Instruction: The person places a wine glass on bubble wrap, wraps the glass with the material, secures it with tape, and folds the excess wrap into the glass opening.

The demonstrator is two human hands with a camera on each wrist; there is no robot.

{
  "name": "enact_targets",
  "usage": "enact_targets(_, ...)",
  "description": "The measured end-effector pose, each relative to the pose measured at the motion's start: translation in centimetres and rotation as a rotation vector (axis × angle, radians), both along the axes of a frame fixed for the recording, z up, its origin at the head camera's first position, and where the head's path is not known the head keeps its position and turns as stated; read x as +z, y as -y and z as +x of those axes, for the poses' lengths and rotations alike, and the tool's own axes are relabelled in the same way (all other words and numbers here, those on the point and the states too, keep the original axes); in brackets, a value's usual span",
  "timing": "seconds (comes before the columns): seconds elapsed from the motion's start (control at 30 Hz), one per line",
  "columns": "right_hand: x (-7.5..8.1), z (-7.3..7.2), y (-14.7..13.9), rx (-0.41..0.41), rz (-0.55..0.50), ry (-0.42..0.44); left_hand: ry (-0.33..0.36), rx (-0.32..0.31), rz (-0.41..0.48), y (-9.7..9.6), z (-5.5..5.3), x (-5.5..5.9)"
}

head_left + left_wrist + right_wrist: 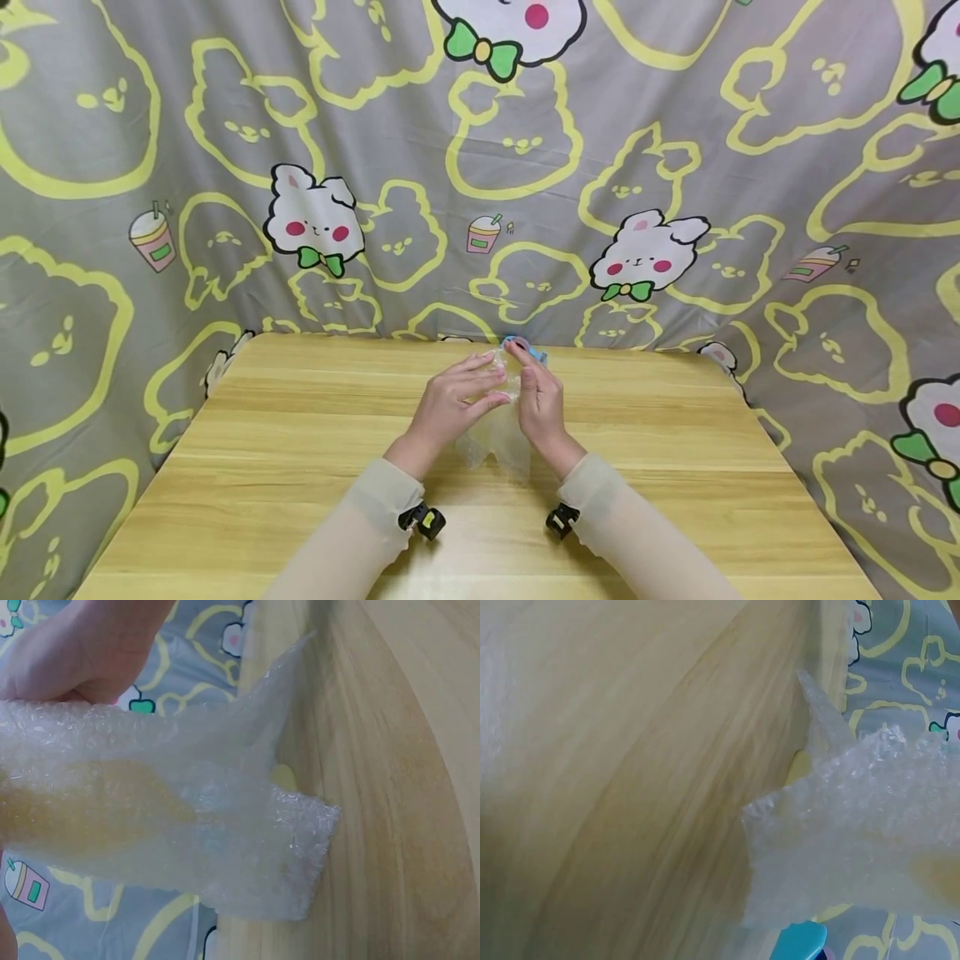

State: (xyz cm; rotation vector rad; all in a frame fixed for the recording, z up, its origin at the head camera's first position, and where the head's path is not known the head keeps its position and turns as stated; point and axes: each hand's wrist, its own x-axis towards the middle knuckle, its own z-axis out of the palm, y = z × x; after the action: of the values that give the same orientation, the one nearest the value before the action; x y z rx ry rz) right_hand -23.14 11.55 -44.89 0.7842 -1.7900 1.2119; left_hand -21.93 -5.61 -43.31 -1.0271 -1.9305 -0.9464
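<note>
Clear bubble wrap [497,446] is held up between both hands above the table, its loose lower end hanging towards me. Through the layers, a blurred yellow-orange thing [90,814] shows in the left wrist view; its kind cannot be made out. On the wrap's left side my left hand [448,402] holds it between the fingers and the thumb. From the other side my right hand [542,407] holds the wrap, thumb upward and fingers reaching over the far side. Fingertips of both hands come close together at the top.
Behind the hands, near the table's far edge, lies a blue thing with a round part [517,341], partly hidden by the right hand. The wooden table [300,467] is bordered by a grey patterned cloth [420,142] at the back and sides.
</note>
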Motion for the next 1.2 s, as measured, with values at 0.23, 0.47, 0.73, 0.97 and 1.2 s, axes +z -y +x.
enact_targets(0.23, 0.4, 0.4, -1.1, -0.071, 0.15, 0.005, 0.035, 0.003, -0.033, -0.2, 0.1, -0.1)
enact_targets(0.47, 0.5, 0.8, -2.7, -0.067, 0.258, -0.074, 0.106, 0.016, -0.075, -0.3, 0.6, -0.1)
enact_targets(0.73, 0.3, 1.2, -3.9, -0.009, 0.328, -0.206, 0.059, 0.058, -0.106, 0.6, 1.0, -0.4)
enact_targets(0.97, 0.4, 1.4, -3.9, 0.012, 0.37, -0.236, 0.003, 0.036, -0.12, 0.7, 0.9, -0.4)
enact_targets(1.2, 0.4, 1.5, -3.5, -0.027, 0.346, -0.242, 0.0, 0.016, -0.152, 0.9, 0.6, 0.0)
